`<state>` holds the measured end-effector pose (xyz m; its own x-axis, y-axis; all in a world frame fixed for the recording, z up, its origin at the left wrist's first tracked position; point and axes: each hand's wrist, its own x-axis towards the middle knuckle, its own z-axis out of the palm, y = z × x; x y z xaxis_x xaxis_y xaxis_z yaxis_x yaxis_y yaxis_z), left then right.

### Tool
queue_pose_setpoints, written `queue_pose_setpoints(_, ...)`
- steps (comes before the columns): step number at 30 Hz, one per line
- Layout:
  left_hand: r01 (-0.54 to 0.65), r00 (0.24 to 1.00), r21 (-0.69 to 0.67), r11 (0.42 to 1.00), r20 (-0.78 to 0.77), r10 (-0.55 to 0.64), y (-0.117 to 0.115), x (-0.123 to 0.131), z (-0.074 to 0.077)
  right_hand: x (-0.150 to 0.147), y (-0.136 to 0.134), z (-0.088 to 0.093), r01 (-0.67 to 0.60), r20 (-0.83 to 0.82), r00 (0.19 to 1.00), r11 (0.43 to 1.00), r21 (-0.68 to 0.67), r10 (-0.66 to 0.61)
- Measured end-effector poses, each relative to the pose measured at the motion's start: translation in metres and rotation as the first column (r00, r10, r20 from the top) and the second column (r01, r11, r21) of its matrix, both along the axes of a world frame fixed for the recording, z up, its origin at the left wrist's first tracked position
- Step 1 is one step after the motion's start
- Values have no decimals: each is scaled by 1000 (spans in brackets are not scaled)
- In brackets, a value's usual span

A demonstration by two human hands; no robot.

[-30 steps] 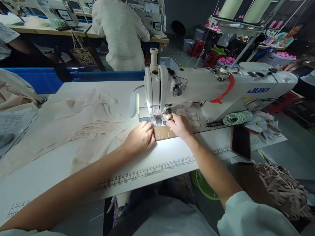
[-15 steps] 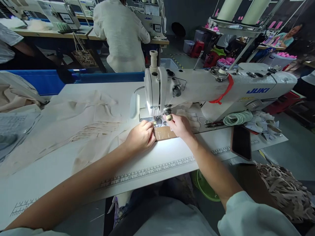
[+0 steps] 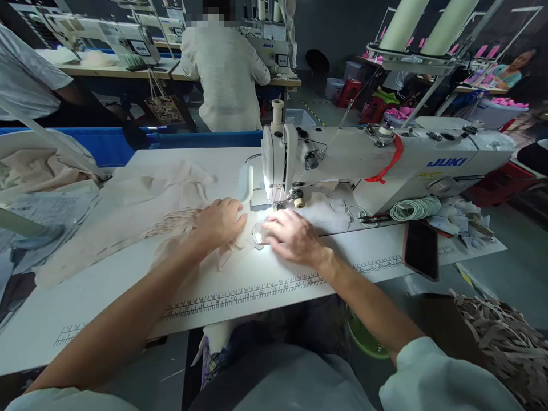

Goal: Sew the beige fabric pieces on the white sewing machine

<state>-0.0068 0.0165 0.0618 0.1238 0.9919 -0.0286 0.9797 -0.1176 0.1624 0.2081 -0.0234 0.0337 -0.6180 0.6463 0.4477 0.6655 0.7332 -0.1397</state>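
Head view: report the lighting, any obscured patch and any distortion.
Head view, centre: a bright pool of light lies on the table by the right hand; head view, background: the wall is much dimmer, and pixelation hides the head of the co-worker; head view, upper right: the cones lean, probably from wide-angle distortion.

We have our left hand [image 3: 220, 221] over pale fabric [image 3: 111, 222] and our right hand [image 3: 295, 237] just in front of the sewing machine's [image 3: 342, 151] needle area, with a dark phone [image 3: 420, 251] farther right.
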Motion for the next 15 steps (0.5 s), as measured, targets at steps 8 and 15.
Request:
queue_pose_setpoints(8, 174, 953, -156, 972, 274, -127, -33, -40, -8, -37, -72, -23, -227, 85, 970, 974, -19, 228)
queue_pose_setpoints(15, 212, 867, -368, 906, 499, 0, -145, -126, -12, -20, -134, -34, -348, -351, 896, 921, -174, 272)
